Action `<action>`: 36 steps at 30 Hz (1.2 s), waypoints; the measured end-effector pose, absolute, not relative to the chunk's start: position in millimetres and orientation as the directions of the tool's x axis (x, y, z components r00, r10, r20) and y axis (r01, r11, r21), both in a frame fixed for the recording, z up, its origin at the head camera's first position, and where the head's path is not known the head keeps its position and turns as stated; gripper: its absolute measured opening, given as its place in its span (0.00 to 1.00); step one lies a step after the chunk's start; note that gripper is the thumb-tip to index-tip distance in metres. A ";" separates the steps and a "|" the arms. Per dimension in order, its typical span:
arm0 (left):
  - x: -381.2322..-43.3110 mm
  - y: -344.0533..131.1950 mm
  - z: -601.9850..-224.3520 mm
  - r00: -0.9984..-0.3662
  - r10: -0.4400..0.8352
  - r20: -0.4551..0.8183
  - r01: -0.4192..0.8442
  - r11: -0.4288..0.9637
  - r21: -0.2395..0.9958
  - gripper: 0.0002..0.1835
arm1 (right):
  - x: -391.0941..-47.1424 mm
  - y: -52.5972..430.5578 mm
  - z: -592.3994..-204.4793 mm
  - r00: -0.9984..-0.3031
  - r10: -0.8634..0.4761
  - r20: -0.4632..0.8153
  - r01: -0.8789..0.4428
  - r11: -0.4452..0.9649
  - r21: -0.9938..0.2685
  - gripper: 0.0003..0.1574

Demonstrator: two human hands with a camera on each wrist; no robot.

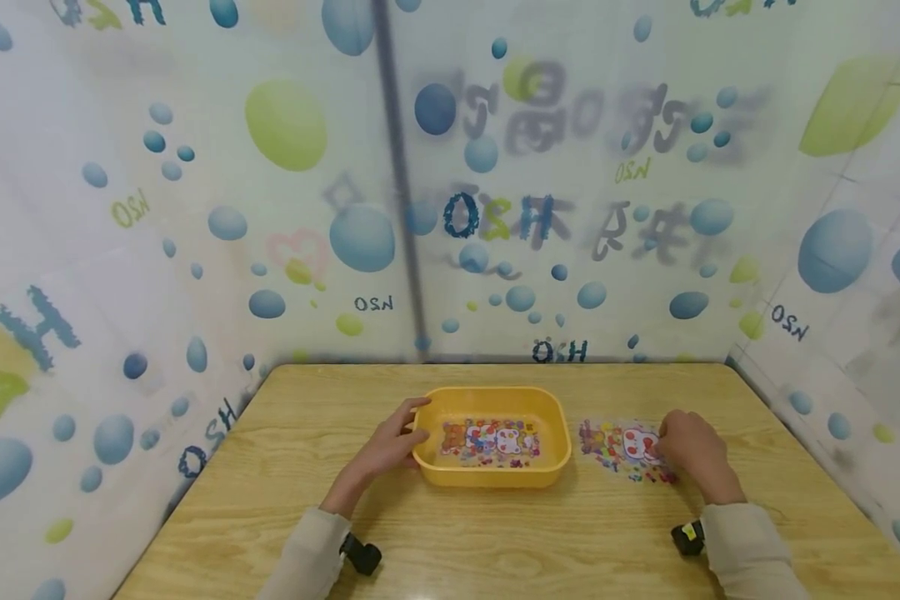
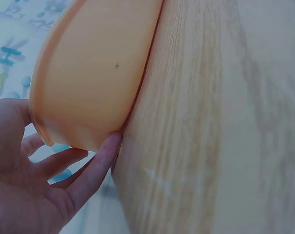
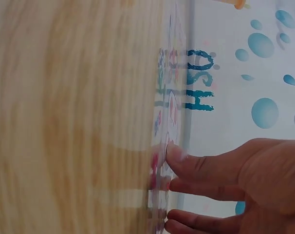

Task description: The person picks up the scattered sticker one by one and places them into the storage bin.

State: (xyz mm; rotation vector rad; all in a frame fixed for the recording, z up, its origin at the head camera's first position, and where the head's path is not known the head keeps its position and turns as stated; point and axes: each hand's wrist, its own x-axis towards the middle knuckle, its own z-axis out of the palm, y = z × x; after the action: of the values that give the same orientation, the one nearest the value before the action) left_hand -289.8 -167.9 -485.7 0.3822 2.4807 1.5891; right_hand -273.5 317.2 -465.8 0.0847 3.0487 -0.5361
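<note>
A yellow plastic tray (image 1: 487, 477) with raised walls sits on the table. My left hand (image 1: 392, 442) grips its left end, with the thumb at the rim and the fingers about the outer wall; the left wrist view shows the tray (image 2: 99, 73) from the side. Cartoon animals and small colourful shapes (image 1: 495, 440) show on the tray's floor. To the right lies a clear plastic sheet (image 1: 618, 446) with similar cartoon pictures. My right hand (image 1: 692, 450) pinches its right end. In the right wrist view the thumb and fingertips touch the sheet (image 3: 172, 112), seen edge-on.
The wooden table (image 1: 495, 542) has rounded far corners. Behind it and at both sides hang pale curtains (image 1: 570, 275) with blue and green bubble prints. A dark vertical pole (image 1: 401, 183) shows through the back curtain. Black wrist cameras (image 1: 362, 554) sit at both cuffs.
</note>
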 end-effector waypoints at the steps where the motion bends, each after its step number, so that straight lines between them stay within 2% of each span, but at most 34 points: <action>1: -289.7 -167.8 -485.5 -0.952 0.305 -0.003 0.125 0.398 0.909 0.30 | -273.7 317.4 -465.9 -0.998 0.043 -0.047 0.057 0.939 -0.339 0.12; 7: -289.0 -167.5 -484.7 -0.951 0.311 -0.003 0.126 0.393 0.911 0.31 | -272.8 322.5 -469.0 -0.999 0.037 0.007 0.032 0.926 -0.375 0.32; 14: -288.1 -167.4 -484.3 -0.953 0.302 -0.010 0.119 0.406 0.906 0.30 | -272.6 325.3 -470.7 -0.998 0.056 0.022 0.041 0.894 -0.445 0.18; 20: -287.7 -167.6 -484.9 -0.953 0.302 -0.014 0.117 0.411 0.904 0.31 | -271.3 325.9 -467.5 -0.998 0.056 -0.030 0.064 0.874 -0.481 0.16; 26: -286.8 -167.4 -483.4 -0.953 0.301 -0.014 0.116 0.407 0.906 0.31 | -270.7 332.3 -463.1 -0.999 0.030 -0.019 0.035 0.847 -0.530 0.15; 36: -287.4 -167.6 -482.6 -0.955 0.297 -0.015 0.114 0.412 0.904 0.31 | -268.1 344.7 -445.1 -0.998 0.061 -0.032 0.068 0.776 -0.627 0.19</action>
State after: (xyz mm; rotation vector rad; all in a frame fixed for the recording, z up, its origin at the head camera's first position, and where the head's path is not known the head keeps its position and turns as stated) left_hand -287.4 -167.6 -482.6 0.3658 2.4901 1.5737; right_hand -268.1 344.7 -445.1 0.1073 2.9510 -1.0424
